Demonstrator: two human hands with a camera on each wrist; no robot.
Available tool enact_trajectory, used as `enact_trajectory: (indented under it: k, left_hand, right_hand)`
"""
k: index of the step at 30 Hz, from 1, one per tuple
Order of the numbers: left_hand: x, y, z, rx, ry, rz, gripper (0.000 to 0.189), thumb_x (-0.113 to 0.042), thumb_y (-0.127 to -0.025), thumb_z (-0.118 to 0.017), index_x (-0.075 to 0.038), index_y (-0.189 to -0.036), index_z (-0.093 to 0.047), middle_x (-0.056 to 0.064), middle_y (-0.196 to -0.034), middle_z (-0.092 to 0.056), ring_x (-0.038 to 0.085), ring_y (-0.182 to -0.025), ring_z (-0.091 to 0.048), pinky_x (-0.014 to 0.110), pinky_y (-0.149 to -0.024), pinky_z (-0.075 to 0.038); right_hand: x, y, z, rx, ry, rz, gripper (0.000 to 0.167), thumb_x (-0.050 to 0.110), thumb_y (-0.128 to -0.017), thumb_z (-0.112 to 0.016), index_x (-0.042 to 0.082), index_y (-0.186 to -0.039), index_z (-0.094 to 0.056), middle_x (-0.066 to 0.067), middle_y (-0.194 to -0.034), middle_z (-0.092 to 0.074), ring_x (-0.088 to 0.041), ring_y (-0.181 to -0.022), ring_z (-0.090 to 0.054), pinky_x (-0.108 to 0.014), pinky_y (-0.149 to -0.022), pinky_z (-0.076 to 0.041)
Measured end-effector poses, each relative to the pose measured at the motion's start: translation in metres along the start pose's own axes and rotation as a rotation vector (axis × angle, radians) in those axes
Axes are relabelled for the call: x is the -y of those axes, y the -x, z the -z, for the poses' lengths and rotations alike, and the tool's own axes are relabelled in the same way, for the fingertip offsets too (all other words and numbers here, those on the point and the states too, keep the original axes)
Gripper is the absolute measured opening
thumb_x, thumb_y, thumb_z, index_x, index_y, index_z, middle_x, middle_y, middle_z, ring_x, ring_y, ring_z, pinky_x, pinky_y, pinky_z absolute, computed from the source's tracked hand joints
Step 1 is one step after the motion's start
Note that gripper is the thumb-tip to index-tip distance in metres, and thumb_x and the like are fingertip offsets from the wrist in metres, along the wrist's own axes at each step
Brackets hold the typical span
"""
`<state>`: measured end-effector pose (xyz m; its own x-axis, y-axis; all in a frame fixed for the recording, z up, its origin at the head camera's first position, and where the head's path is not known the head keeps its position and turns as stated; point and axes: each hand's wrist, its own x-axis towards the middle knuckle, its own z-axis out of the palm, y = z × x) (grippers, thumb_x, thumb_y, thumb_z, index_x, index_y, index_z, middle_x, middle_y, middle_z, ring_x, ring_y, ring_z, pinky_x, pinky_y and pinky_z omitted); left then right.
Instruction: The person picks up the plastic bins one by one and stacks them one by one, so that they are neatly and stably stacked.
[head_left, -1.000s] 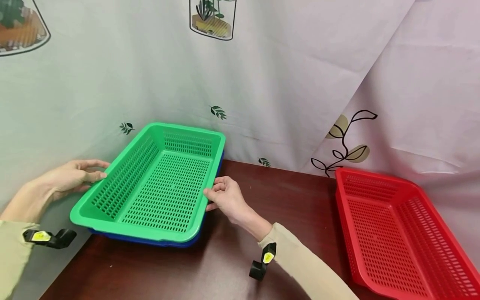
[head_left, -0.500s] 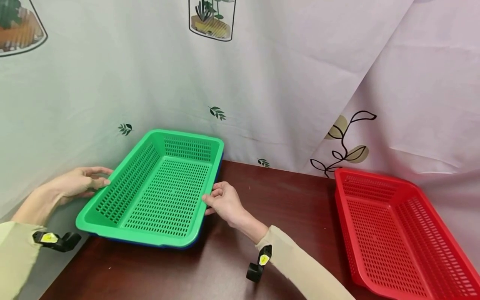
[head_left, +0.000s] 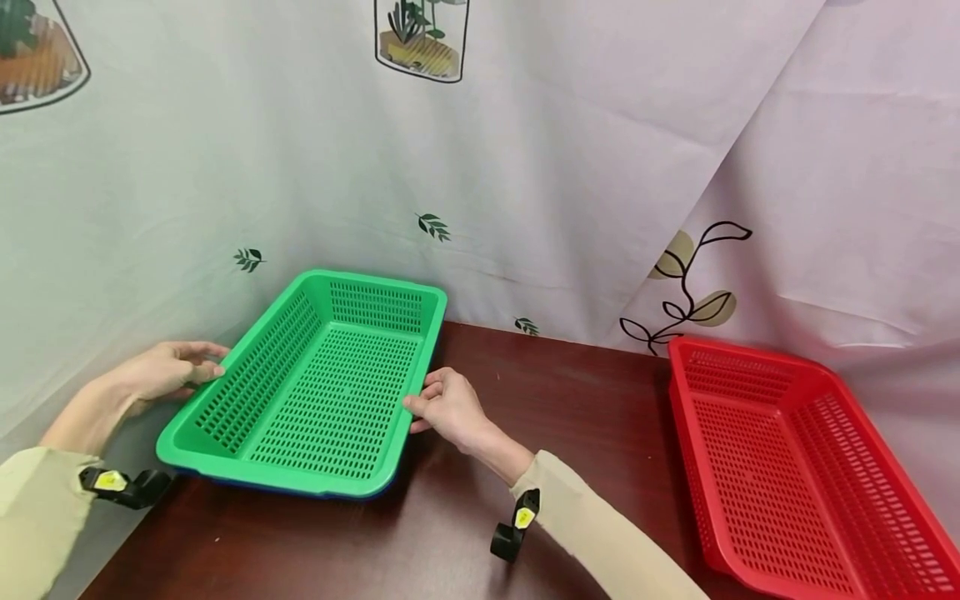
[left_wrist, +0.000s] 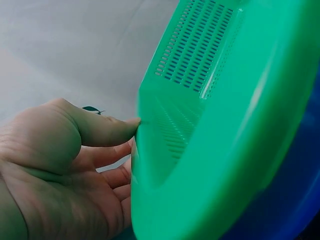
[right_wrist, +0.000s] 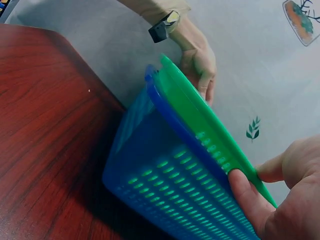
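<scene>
A green plastic basket [head_left: 341, 392] with slotted sides sits nested inside a blue basket [right_wrist: 145, 165], whose rim shows just below the green one. My left hand [head_left: 168, 371] pinches the green basket's left rim, thumb on top and fingers beneath. On the opposite side my right hand [head_left: 450, 408] grips the right rim between thumb and fingers. In the right wrist view the green rim stands slightly above the blue rim, and a right fingertip lies against the gap between them. The left fingertips are hidden behind the rim in the left wrist view.
A red basket [head_left: 772, 475] stands at the right of the dark reddish wooden table [head_left: 570, 400]. White printed cloth [head_left: 555, 167] hangs as a wall behind and to the left, close to the green basket and my left hand.
The green basket has sunk lower into the blue one, so less blue shows below its rim. Both hands have moved down with it, still holding the rim.
</scene>
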<state>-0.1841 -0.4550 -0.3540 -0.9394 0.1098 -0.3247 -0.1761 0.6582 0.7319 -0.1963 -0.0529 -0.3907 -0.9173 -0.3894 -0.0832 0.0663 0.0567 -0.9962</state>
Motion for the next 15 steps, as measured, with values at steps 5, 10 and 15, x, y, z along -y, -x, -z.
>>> enact_trajectory:
  k: [5, 10, 15]
  left_hand:
    - [0.0007, 0.0002, -0.0024, -0.008, -0.007, -0.004, 0.061, -0.017, -0.106, -0.049, 0.02, -0.146, -0.021, 0.043, -0.142, -0.033, 0.056, -0.128, -0.037, 0.062, -0.098, -0.043]
    - [0.0039, 0.0019, -0.0041, -0.031, -0.04, -0.03, 0.058, -0.015, -0.106, -0.049, 0.022, -0.144, -0.025, 0.041, -0.136, -0.041, 0.052, -0.123, -0.044, 0.054, -0.092, -0.05]
    - [0.0059, 0.0019, -0.0062, -0.05, -0.048, -0.033, 0.057, -0.016, -0.106, -0.049, 0.022, -0.143, -0.027, 0.037, -0.13, -0.048, 0.046, -0.117, -0.05, 0.046, -0.086, -0.053]
  right_hand:
    - [-0.0004, -0.0012, 0.0, -0.009, 0.015, -0.008, 0.036, -0.006, -0.088, -0.071, -0.012, -0.115, -0.048, -0.015, -0.088, -0.061, -0.024, -0.057, -0.068, -0.048, -0.07, -0.059]
    - [0.0007, -0.0014, 0.0001, -0.019, 0.046, -0.022, 0.037, -0.003, -0.088, -0.073, -0.011, -0.115, -0.049, -0.015, -0.089, -0.06, -0.026, -0.058, -0.068, -0.042, -0.067, -0.06]
    - [0.0001, -0.0026, 0.001, -0.022, 0.07, -0.026, 0.036, -0.001, -0.088, -0.074, -0.01, -0.114, -0.051, -0.015, -0.089, -0.061, -0.029, -0.061, -0.07, -0.04, -0.067, -0.061]
